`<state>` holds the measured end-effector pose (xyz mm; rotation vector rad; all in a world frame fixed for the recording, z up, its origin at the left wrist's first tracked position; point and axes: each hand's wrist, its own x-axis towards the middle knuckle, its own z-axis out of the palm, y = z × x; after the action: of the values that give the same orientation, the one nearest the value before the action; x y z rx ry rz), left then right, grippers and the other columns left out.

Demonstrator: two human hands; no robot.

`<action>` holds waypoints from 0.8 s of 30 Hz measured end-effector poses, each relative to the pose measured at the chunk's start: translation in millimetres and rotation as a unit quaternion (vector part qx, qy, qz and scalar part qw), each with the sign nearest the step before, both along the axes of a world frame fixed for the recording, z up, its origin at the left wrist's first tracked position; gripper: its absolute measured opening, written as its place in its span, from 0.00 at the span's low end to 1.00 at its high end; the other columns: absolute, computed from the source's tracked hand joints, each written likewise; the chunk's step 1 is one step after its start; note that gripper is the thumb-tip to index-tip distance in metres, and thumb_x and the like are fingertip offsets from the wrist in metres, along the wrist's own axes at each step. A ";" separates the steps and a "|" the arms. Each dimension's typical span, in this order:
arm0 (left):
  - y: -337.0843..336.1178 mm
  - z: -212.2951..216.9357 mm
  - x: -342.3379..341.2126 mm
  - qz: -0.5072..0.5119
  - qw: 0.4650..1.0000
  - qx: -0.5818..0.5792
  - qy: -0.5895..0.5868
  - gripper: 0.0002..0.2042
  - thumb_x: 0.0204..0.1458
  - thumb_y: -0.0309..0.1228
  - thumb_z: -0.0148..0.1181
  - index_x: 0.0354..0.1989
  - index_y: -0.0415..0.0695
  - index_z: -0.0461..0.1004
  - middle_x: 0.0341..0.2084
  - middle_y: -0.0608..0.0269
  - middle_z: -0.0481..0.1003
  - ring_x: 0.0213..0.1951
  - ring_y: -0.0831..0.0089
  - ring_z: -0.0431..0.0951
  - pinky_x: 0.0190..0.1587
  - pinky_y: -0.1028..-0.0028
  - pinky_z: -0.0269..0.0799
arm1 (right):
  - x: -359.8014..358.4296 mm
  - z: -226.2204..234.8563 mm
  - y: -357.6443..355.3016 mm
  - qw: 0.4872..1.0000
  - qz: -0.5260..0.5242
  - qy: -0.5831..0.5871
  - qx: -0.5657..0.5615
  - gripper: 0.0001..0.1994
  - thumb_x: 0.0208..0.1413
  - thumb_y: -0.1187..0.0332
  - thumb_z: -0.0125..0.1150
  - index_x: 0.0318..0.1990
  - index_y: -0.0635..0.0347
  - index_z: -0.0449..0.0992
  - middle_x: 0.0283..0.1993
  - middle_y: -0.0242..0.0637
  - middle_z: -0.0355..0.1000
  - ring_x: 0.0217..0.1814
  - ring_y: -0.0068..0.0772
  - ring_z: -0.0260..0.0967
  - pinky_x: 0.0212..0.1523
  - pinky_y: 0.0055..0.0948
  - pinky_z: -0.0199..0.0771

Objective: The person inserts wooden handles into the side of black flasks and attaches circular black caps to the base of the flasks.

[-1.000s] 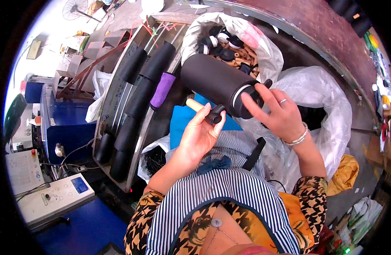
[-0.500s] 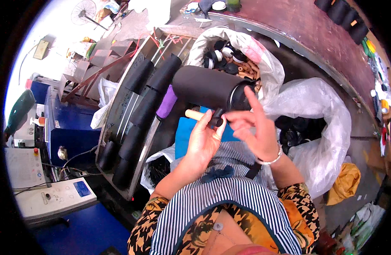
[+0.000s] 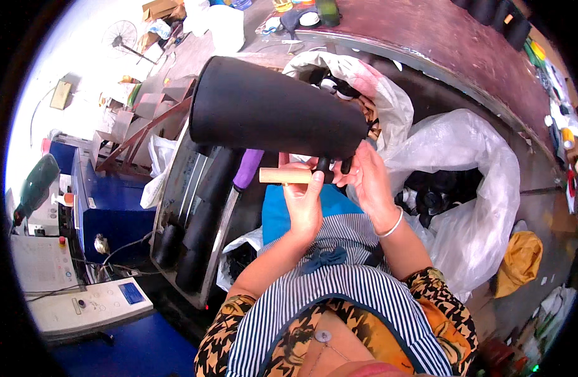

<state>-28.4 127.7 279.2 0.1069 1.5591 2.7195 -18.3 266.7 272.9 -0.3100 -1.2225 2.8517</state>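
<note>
A worn, reddish-brown tabletop (image 3: 427, 38) is spanning the upper right. Below it, a translucent, crinkled plastic bag (image 3: 484, 207) is sagging open around dark, rounded parts (image 3: 430, 191); beside that, a white sack (image 3: 396, 103) is gaping over tan rods (image 3: 368, 108). The black cylinder (image 3: 270, 110), matte and smooth-walled, is extending crosswise above both hands, sloping down toward its right end. Right hand (image 3: 375, 188) is curling at that end, beside a small black piece (image 3: 346, 166); cannot tell what its fingers are gripping. Left hand (image 3: 304, 207) is grasping the tan handle (image 3: 277, 176), a straight tube lying roughly level just below the cylinder. Its thumb is pressing near the black end fitting (image 3: 324, 166), which is reaching up to the cylinder's side; cannot tell whether joined.
</note>
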 end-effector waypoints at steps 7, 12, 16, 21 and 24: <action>28.8 5.7 -21.2 -0.173 0.976 0.013 -0.129 0.27 0.57 0.24 0.59 0.63 0.47 0.55 0.56 0.61 0.65 0.52 0.73 0.67 0.56 0.72 0.64 | 19.4 0.4 -17.2 0.983 0.032 0.046 -0.177 0.17 0.65 0.63 0.53 0.58 0.56 0.63 0.48 0.34 0.71 0.44 0.24 0.72 0.39 0.23 0.77; 64.3 -8.6 -49.4 -0.322 0.943 0.032 -0.082 0.34 0.61 0.35 0.56 0.72 0.46 0.45 0.65 0.55 0.58 0.66 0.64 0.58 0.66 0.67 0.53 | -22.0 33.0 59.8 0.933 -0.342 0.080 0.079 0.07 0.63 0.70 0.53 0.44 0.63 0.70 0.40 0.37 0.71 0.28 0.22 0.67 0.27 0.23 0.72; 10.5 -67.2 -55.0 -0.279 0.808 -0.474 0.212 0.25 0.54 0.33 0.62 0.60 0.44 0.64 0.54 0.55 0.71 0.59 0.59 0.69 0.59 0.64 0.64 | -59.6 62.3 195.4 0.780 -0.370 -0.062 0.501 0.13 0.60 0.63 0.58 0.38 0.67 0.73 0.21 0.38 0.74 0.22 0.24 0.73 0.24 0.26 0.71; -76.7 -124.3 -37.1 -0.236 0.620 -0.675 0.324 0.11 0.47 0.34 0.63 0.39 0.48 0.77 0.41 0.63 0.76 0.49 0.63 0.73 0.59 0.58 0.62 | -145.9 70.7 334.5 0.489 -0.272 -0.076 0.825 0.22 0.57 0.51 0.55 0.33 0.67 0.76 0.28 0.49 0.76 0.31 0.46 0.75 0.42 0.41 0.72; -78.4 -125.5 -28.1 -0.156 0.660 -0.648 0.347 0.05 0.49 0.29 0.59 0.35 0.47 0.76 0.38 0.66 0.78 0.45 0.65 0.75 0.57 0.60 0.64 | -186.8 70.9 388.6 0.546 -0.272 -0.083 0.788 0.20 0.56 0.53 0.55 0.35 0.64 0.76 0.34 0.52 0.76 0.38 0.50 0.75 0.38 0.47 0.72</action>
<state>-56.5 49.3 153.7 1.2649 2.8068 0.7523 -205.1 655.3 343.8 -0.6034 -2.4112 0.4746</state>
